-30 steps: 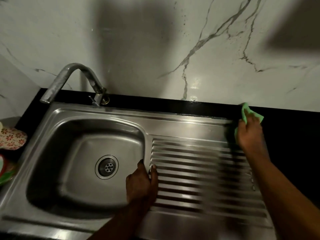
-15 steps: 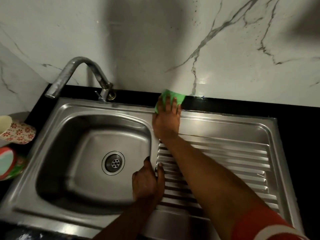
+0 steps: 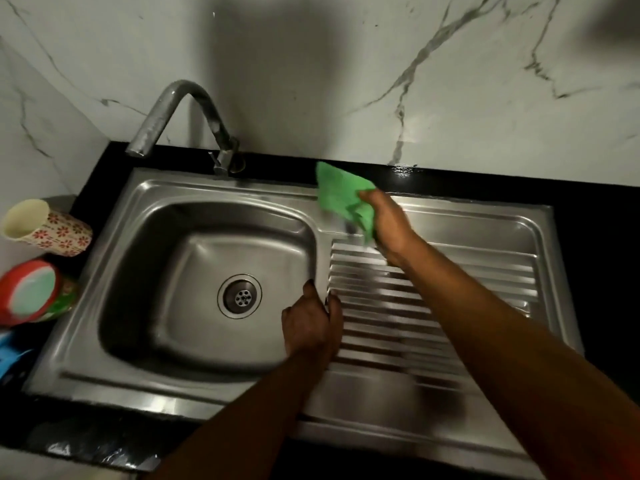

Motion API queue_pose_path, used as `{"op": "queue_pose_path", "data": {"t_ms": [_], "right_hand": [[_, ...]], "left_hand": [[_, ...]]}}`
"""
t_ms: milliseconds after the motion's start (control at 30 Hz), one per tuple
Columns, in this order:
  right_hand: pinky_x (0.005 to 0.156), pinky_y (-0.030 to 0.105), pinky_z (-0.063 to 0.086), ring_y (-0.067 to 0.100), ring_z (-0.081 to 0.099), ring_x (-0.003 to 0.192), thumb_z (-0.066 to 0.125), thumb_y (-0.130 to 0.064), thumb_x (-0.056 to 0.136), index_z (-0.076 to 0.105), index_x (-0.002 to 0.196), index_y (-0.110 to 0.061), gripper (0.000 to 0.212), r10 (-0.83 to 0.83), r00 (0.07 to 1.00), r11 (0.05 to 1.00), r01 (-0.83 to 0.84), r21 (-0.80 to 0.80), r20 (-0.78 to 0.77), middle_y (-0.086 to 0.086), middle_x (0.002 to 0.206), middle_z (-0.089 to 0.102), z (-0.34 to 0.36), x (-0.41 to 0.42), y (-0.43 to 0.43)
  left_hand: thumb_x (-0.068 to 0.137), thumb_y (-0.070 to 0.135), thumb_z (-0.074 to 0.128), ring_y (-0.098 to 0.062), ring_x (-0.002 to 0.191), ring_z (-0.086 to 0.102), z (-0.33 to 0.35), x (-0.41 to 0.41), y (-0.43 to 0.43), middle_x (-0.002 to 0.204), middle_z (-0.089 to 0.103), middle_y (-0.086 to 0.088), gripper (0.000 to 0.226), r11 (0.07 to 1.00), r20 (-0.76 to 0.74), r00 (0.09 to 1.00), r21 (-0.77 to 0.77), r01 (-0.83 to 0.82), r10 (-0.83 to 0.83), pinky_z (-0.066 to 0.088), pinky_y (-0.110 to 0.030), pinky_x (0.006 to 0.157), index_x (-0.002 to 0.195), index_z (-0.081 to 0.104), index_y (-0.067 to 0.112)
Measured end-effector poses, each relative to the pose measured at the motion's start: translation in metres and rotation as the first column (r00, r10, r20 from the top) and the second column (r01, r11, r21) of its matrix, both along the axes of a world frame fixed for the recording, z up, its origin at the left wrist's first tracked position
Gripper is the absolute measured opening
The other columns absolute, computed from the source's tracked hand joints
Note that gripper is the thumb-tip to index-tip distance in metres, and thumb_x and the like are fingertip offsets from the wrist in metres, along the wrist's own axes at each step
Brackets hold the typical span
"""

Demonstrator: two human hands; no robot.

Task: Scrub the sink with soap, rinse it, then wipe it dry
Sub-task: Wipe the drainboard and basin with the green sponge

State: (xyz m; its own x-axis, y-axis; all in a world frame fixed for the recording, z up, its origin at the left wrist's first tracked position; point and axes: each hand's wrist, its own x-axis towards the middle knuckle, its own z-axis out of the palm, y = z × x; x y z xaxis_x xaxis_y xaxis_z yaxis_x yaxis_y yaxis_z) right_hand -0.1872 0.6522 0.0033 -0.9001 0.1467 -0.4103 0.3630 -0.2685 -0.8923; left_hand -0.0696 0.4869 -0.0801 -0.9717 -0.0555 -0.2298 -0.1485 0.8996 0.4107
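The right hand (image 3: 391,227) pinched a bunched green cloth (image 3: 341,195) at the back rim of the sink (image 3: 207,183), the basin (image 3: 145,271) just to its left; the left hand (image 3: 311,323) hooked the basin's right edge.

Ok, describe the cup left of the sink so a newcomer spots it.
Find the steel sink, then look off its left edge. The cup is the farthest item there: cream inside, red flowers outside, unlike the red-rimmed tub nearer you.
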Motion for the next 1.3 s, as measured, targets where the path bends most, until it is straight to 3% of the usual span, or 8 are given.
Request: {"op": "queue_pose_path", "data": {"t_ms": [133, 233, 400, 667, 833, 1000, 1167, 1300], "right_hand": [[0.096, 0.027, 0.050, 0.011, 0.064, 0.115, 0.041, -0.019, 0.101, 0.061, 0.136, -0.019, 0.040, -0.107, 0.992, 0.945, 0.120, 0.306, -0.060, 0.002, 0.129, 0.068, 0.010, 0.159, 0.075], [0.087, 0.025, 0.048, -0.001, 0.056, 0.107, 0.038, -0.028, 0.100, 0.048, 0.149, -0.031, 0.050, -0.010, 0.997, 0.766, 0.059, 0.640, -0.080, -0.014, 0.121, 0.063, 0.002, 0.290, 0.109], [0.122, 0.055, 0.020, 0.029, 0.012, 0.155, 0.034, -0.029, 0.095, 0.023, 0.160, -0.035, 0.066, 0.252, 0.941, 0.209, -0.281, 0.937, 0.226, 0.000, 0.168, 0.019, -0.039, 0.463, 0.096], [0.121, 0.052, 0.019, 0.033, 0.009, 0.155, 0.027, -0.050, 0.104, 0.012, 0.162, -0.032, 0.062, 0.748, 0.565, -0.226, -0.276, 0.934, 0.348, 0.004, 0.170, 0.007, -0.065, 0.386, -0.030], [0.124, 0.051, 0.014, 0.029, 0.000, 0.156, 0.024, -0.053, 0.104, 0.010, 0.162, -0.034, 0.062, 0.900, 0.335, -0.221, -0.198, 0.955, 0.278, 0.002, 0.170, 0.005, -0.069, 0.310, -0.113], [0.125, 0.050, 0.013, 0.029, 0.005, 0.156, 0.036, -0.046, 0.101, 0.016, 0.161, -0.033, 0.065, 0.909, 0.324, -0.186, -0.243, 0.952, 0.260, 0.002, 0.169, 0.014, -0.061, 0.275, -0.197], [0.118, 0.051, 0.030, 0.022, 0.032, 0.149, 0.039, -0.037, 0.099, 0.044, 0.152, -0.024, 0.055, 0.815, 0.579, 0.283, -0.388, 0.877, -0.007, 0.005, 0.158, 0.040, -0.039, 0.278, -0.198], [0.124, 0.048, 0.014, 0.017, 0.004, 0.156, 0.028, -0.045, 0.105, 0.016, 0.161, -0.037, 0.057, 0.905, 0.393, -0.025, -0.335, 0.942, 0.164, -0.004, 0.169, 0.014, -0.046, 0.322, -0.143]], "left_hand": [[0.109, 0.043, 0.036, -0.040, 0.105, 0.068, 0.003, -0.001, -0.003, 0.115, 0.073, -0.019, 0.050, 0.995, 0.046, 0.999, 0.096, 0.001, -0.006, 0.047, -0.045, 0.099, 0.143, 0.047, 0.008], [0.112, 0.040, 0.038, -0.044, 0.122, 0.061, 0.013, 0.000, -0.011, 0.130, 0.066, -0.027, 0.052, 0.966, 0.087, 0.995, 0.259, 0.023, -0.047, 0.043, -0.045, 0.107, 0.149, 0.044, 0.004], [0.109, 0.045, 0.038, -0.045, 0.124, 0.059, 0.031, 0.022, -0.073, 0.134, 0.061, -0.034, 0.073, 0.920, -0.049, 0.976, 0.327, 0.218, -0.213, 0.046, -0.049, 0.107, 0.165, 0.017, 0.004], [0.107, 0.047, 0.033, -0.025, 0.156, 0.029, 0.046, 0.074, -0.175, 0.168, 0.033, -0.012, 0.069, 0.943, -0.200, 0.951, 0.188, 0.275, -0.237, 0.018, -0.047, 0.127, 0.163, 0.027, 0.008], [0.106, 0.048, 0.033, -0.024, 0.157, 0.025, 0.056, 0.090, -0.206, 0.170, 0.028, -0.013, 0.071, 0.977, -0.186, 0.978, 0.173, 0.129, -0.096, 0.013, -0.044, 0.128, 0.165, 0.022, 0.009], [0.105, 0.051, 0.033, -0.026, 0.156, 0.028, 0.076, 0.114, -0.230, 0.169, 0.030, -0.014, 0.075, 0.979, -0.186, 0.976, 0.188, -0.078, 0.113, 0.017, -0.047, 0.129, 0.164, 0.025, 0.006], [0.104, 0.060, 0.035, -0.024, 0.157, 0.028, 0.094, 0.122, -0.286, 0.168, 0.033, -0.010, 0.076, 0.985, -0.273, 0.947, 0.087, -0.152, 0.170, 0.024, -0.055, 0.126, 0.162, 0.033, 0.011], [0.102, 0.058, 0.054, -0.031, 0.154, 0.033, 0.100, 0.122, -0.354, 0.166, 0.036, -0.013, 0.075, 0.972, -0.313, 0.941, -0.145, -0.183, 0.130, 0.026, -0.056, 0.123, 0.159, 0.039, 0.013]]}}
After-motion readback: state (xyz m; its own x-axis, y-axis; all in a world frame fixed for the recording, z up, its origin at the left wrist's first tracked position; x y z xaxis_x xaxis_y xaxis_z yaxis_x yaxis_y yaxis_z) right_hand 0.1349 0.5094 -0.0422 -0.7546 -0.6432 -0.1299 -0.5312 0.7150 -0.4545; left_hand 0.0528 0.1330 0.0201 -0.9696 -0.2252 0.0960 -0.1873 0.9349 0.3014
